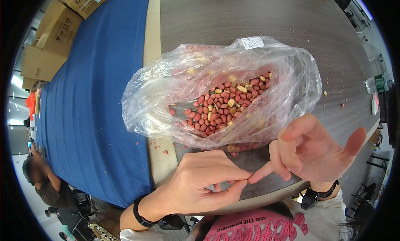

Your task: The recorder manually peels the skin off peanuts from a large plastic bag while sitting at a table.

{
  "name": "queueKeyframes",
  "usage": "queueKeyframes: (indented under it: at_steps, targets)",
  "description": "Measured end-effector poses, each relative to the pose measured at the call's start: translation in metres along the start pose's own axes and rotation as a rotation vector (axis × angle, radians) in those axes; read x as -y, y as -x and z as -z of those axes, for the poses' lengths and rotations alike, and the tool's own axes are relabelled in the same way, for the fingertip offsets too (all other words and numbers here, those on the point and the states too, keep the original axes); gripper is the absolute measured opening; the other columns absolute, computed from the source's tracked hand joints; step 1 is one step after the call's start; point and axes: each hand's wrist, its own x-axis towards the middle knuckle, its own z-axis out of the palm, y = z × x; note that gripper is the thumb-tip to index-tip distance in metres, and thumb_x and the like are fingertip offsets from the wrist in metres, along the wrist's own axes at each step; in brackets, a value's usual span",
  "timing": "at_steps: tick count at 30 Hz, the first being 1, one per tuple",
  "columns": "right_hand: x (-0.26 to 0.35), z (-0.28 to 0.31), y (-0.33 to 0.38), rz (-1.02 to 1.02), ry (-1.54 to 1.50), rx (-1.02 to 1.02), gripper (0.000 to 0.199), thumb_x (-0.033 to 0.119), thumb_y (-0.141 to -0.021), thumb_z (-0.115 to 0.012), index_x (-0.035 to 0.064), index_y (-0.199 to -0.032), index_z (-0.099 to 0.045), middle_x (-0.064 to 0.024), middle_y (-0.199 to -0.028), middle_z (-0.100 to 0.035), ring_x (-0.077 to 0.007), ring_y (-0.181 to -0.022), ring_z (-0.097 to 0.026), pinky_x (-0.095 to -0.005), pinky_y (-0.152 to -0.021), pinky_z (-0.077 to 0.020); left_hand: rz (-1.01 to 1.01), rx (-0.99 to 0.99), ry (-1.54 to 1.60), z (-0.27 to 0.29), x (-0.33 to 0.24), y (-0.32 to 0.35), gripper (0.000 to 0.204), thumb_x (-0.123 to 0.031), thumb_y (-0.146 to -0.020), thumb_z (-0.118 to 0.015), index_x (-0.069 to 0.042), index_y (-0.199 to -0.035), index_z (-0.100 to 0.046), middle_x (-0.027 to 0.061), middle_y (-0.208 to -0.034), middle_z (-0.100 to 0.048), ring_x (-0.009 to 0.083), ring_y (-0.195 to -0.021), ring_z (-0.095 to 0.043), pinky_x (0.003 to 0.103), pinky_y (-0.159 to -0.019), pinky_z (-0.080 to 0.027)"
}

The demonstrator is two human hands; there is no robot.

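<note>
A clear plastic bag (158,78) lies on the table, its mouth spread wide. Inside is a heap of peanuts (225,109), mostly with red skins and a few peeled and pale. In front of the bag, the thumb and forefinger of my left hand (200,180) pinch at the tip of one outstretched finger of my right hand (310,151). My right palm is turned up, with the thumb spread and other fingers loosely bent. No peanut shows in either hand. Anything tiny between the touching fingertips is hidden.
Red skin crumbs (165,152) dot the dark wood-grain table (200,20) and the blue cloth (104,74) on the left. Cardboard boxes (54,41) stand far left. A plastic bottle (378,83) lies at the right edge. Another person (52,180) is at the lower left.
</note>
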Motion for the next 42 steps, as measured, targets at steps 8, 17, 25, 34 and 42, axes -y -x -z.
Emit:
queueKeyframes:
  at_steps: [8, 17, 25, 34, 42]
  targets:
    - [-0.0007, 0.0040, 0.0006, -0.027, -0.004, 0.024, 0.109, 0.090, -0.088, -0.024, -0.0002, -0.149, -0.035, -0.0088, -0.080, -0.045, -0.0240, -0.075, -0.052, -0.0763, -0.094, -0.0456, -0.067, 0.005, -0.066, -0.0009, 0.0044, 0.0009, 0.018, 0.008, -0.074, -0.072, -0.001, -0.089, -0.076, 0.0047, -0.070, -0.069, 0.0157, -0.058, -0.061, 0.028, -0.056, -0.046]
    - [-0.0022, 0.0021, -0.0016, 0.021, -0.072, -0.065, 0.103, 0.085, -0.093, -0.023, -0.0006, -0.149, -0.034, -0.0086, -0.080, -0.044, -0.0234, -0.074, -0.052, -0.0776, -0.094, -0.0449, 0.053, -0.043, -0.003, -0.0025, -0.0006, 0.0015, 0.020, 0.007, -0.076, -0.072, -0.001, -0.094, -0.077, 0.0063, -0.073, -0.071, 0.0152, -0.060, -0.063, 0.028, -0.057, -0.047]
    - [-0.0046, 0.0040, -0.0014, 0.027, -0.060, -0.042, 0.104, 0.086, -0.092, -0.022, -0.0007, -0.149, -0.034, -0.0081, -0.078, -0.044, -0.0226, -0.073, -0.053, -0.0774, -0.094, -0.0452, -0.036, -0.023, -0.043, -0.0004, 0.0048, 0.0006, 0.019, 0.007, -0.077, -0.073, 0.000, -0.094, -0.077, 0.0066, -0.073, -0.072, 0.0142, -0.059, -0.062, 0.026, -0.053, -0.047]
    - [-0.0029, 0.0055, -0.0028, 0.013, -0.019, -0.002, 0.104, 0.086, -0.092, -0.023, -0.0004, -0.149, -0.034, -0.0089, -0.076, -0.046, -0.0227, -0.072, -0.054, -0.0770, -0.093, -0.0463, -0.003, -0.034, -0.035, -0.0020, 0.0022, 0.0015, 0.020, 0.006, -0.077, -0.074, 0.000, -0.095, -0.077, 0.0056, -0.071, -0.070, 0.0136, -0.059, -0.062, 0.028, -0.055, -0.044]
    - [-0.0037, 0.0062, -0.0038, -0.008, 0.022, 0.023, 0.109, 0.089, -0.088, -0.024, -0.0005, -0.149, -0.035, -0.0083, -0.072, -0.048, -0.0223, -0.069, -0.054, -0.0740, -0.092, -0.0489, -0.115, -0.030, -0.070, -0.0023, 0.0091, 0.0000, 0.021, 0.007, -0.074, -0.075, -0.001, -0.094, -0.077, 0.0047, -0.069, -0.069, 0.0151, -0.058, -0.062, 0.028, -0.055, -0.045]
